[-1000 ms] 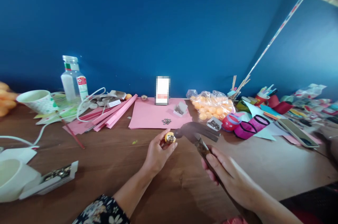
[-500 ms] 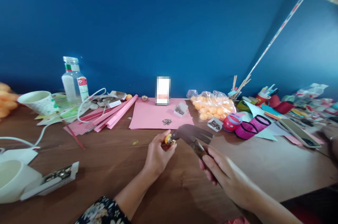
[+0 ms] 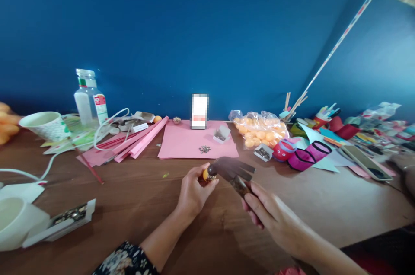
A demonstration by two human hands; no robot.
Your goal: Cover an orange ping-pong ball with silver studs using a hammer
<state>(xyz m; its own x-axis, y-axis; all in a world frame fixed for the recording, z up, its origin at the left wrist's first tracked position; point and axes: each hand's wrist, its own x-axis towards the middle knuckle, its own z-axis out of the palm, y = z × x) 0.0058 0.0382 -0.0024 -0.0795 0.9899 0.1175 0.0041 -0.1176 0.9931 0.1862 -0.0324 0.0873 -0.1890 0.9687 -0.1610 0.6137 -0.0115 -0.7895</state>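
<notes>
My left hand (image 3: 196, 190) is closed around a small orange ball (image 3: 205, 174) with shiny metal tacks on part of it. Thumb and fingers grip its sides and hide much of it. In my right hand (image 3: 264, 208) is a claw hammer (image 3: 228, 168), held by its handle with the head tilted toward the left. The hammer's striking face is at the ball, covering part of the tacks; I cannot tell whether they touch. Beyond the hands, a small pile of tacks (image 3: 204, 149) lies on pink paper (image 3: 181, 143), near a small open box (image 3: 221, 134).
To the right are a clear bag of orange balls (image 3: 262, 130), another box of tacks (image 3: 263, 152) and pink mesh cylinders (image 3: 301, 159). On the left stand a plastic bottle (image 3: 89, 102), a patterned paper cup (image 3: 45, 126) and a long tack box (image 3: 65, 223). A blue partition (image 3: 194, 28) rises behind.
The hammer has come left and slightly down, so its head now covers more of the tacked ball. My left hand has stayed nearly in place, still gripping the ball.
</notes>
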